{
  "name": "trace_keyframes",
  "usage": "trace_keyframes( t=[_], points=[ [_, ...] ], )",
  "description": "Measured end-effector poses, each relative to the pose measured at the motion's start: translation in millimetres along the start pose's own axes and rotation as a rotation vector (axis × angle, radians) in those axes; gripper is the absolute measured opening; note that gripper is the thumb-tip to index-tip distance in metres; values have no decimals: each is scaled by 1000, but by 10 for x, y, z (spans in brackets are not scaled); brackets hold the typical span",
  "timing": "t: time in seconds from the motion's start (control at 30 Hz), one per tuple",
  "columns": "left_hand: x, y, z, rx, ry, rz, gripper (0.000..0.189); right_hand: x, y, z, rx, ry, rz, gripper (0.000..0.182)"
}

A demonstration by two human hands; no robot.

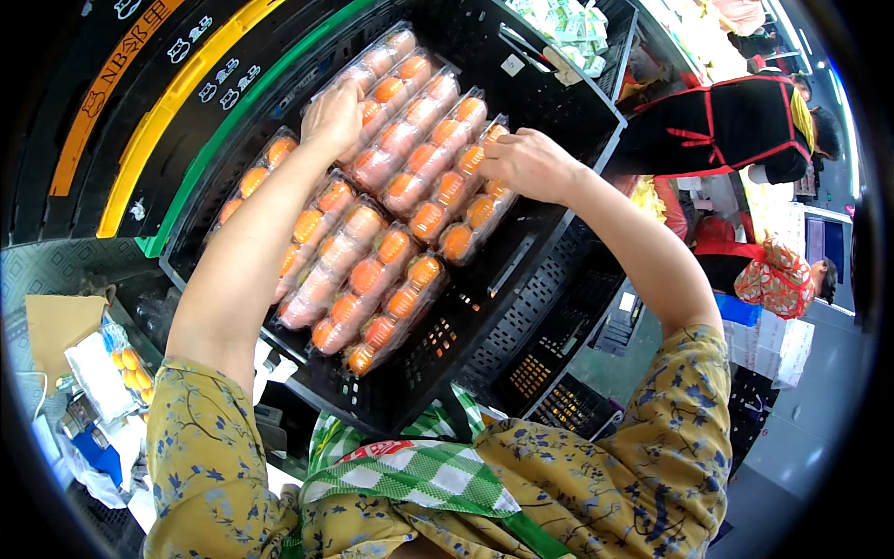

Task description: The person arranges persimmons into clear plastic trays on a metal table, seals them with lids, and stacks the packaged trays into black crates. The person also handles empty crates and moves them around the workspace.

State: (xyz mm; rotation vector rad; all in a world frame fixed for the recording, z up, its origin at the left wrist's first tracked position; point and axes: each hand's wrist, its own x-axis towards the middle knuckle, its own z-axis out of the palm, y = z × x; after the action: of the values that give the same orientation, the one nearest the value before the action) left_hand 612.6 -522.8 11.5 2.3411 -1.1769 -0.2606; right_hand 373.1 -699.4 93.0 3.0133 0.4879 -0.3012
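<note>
Rows of clear plastic packs of round orange fruit [367, 276] stand on edge in a large black plastic crate [538, 91] before me. My left hand [335, 120] reaches over the far-left part of the back group, its fingertips down among the packs. At the right end of that group, my right hand [531, 165] has its fingers bent against the outermost pack [482, 209]. Whether either hand grips a pack is not clear, as the fingertips are partly hidden. A second group of packs lies nearer to me, towards the left.
Stacked crates with orange, yellow and green rims [202, 150] rise at the left. More black crates [559, 349] stand low at the right. A cardboard piece [66, 335] and bagged fruit [133, 370] lie lower left. Co-workers [719, 129] are at the right.
</note>
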Motion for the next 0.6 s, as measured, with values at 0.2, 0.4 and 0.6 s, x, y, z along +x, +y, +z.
trace_keyframes(
  t=[0.2, 0.4, 0.6],
  points=[
    [-500, 214, -198, -63, 149, 137, 43, -175, -4, 96, 125, 14, 145, 18],
    [-2688, 1126, -793, -339, 245, 101, 43, -456, -1189, -882, 361, 439, 186, 22],
    [-4898, 1451, -1055, -381, 412, -119, 47, -698, -2523, -737, 741, 545, 153, 11]
  ],
)
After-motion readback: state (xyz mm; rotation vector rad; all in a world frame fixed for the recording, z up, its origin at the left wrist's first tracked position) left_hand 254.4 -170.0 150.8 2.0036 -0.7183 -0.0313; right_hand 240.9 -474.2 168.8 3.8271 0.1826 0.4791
